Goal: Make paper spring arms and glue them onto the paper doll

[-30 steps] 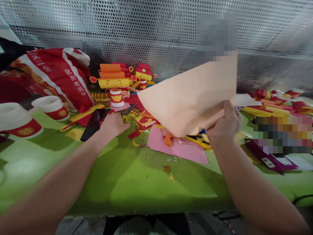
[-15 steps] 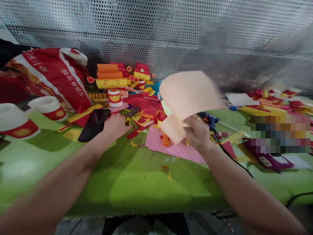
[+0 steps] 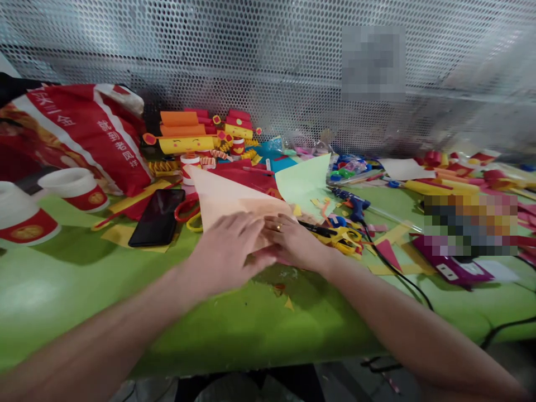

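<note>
A peach sheet of paper (image 3: 228,192) lies under both hands, its far left corner raised. My left hand (image 3: 226,251) rests on it with the fingers stretched out flat and the thumb apart. My right hand (image 3: 299,240), with a ring on one finger, lies flat on the same sheet, its fingertips meeting those of the left. A pale green sheet (image 3: 305,181) curls up just behind. Scissors with red and yellow handles (image 3: 187,211) stick out left of the peach sheet. Yellow-handled scissors (image 3: 345,239) and a black pen-like thing (image 3: 316,228) are beside my right hand.
A black phone (image 3: 157,218), paper cups (image 3: 75,188) and a red bag (image 3: 92,134) are on the left. Paper figures (image 3: 188,144) stand at the back. A blue glue gun (image 3: 355,205) with a black cord, paper scraps and a purple box (image 3: 456,268) are on the right.
The peach sheet, held up in my right hand before, is now down on the table. My left hand has left the scissors and moved right onto the sheet. The pale green sheet shows more.
</note>
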A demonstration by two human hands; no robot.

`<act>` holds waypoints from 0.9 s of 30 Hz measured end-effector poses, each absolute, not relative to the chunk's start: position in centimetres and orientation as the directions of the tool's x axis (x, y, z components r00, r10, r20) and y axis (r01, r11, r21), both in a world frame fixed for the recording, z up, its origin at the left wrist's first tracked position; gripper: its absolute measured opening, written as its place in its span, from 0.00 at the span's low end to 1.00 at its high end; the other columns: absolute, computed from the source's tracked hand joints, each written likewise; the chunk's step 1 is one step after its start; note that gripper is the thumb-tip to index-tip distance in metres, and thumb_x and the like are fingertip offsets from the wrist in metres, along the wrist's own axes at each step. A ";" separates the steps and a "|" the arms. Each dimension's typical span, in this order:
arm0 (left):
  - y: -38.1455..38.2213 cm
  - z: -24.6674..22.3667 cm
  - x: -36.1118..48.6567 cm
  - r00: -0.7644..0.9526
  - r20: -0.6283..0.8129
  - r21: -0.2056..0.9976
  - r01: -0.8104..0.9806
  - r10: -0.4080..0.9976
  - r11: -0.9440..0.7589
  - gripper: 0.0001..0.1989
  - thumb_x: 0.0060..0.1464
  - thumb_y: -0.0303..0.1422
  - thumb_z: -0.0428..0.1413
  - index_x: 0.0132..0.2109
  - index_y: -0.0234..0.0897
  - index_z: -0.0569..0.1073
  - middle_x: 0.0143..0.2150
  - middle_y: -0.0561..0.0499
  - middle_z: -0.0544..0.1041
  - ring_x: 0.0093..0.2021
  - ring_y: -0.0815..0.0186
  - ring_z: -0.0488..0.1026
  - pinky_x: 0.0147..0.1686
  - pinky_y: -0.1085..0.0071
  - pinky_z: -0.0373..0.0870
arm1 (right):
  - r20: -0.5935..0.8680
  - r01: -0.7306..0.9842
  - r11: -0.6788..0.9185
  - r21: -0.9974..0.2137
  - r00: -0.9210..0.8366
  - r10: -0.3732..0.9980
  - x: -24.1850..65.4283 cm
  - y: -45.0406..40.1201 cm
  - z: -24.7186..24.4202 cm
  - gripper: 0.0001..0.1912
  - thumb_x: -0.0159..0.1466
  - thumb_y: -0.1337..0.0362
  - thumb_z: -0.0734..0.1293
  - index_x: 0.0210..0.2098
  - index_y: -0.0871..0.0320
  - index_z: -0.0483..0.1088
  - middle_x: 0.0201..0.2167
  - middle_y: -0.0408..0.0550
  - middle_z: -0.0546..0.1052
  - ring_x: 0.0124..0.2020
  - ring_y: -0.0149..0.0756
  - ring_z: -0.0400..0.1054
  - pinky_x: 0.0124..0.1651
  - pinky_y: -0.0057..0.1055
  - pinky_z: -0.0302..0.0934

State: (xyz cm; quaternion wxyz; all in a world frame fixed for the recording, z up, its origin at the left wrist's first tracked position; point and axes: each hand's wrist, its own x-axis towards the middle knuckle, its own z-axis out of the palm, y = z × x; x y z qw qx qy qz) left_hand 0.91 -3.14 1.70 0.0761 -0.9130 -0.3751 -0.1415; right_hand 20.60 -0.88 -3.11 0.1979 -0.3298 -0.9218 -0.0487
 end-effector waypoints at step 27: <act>-0.3 -0.4 0.2 0.472 0.284 0.321 0.773 0.834 -0.547 0.22 0.61 0.31 0.37 0.57 0.30 0.63 0.55 0.42 0.70 0.53 0.61 0.68 0.51 0.66 0.66 | -0.038 0.790 0.589 -0.172 -0.602 0.797 24.0 0.1 -2.3 0.20 0.63 0.61 0.56 0.54 0.47 0.64 0.60 0.43 0.62 0.62 0.43 0.52 0.59 0.51 0.45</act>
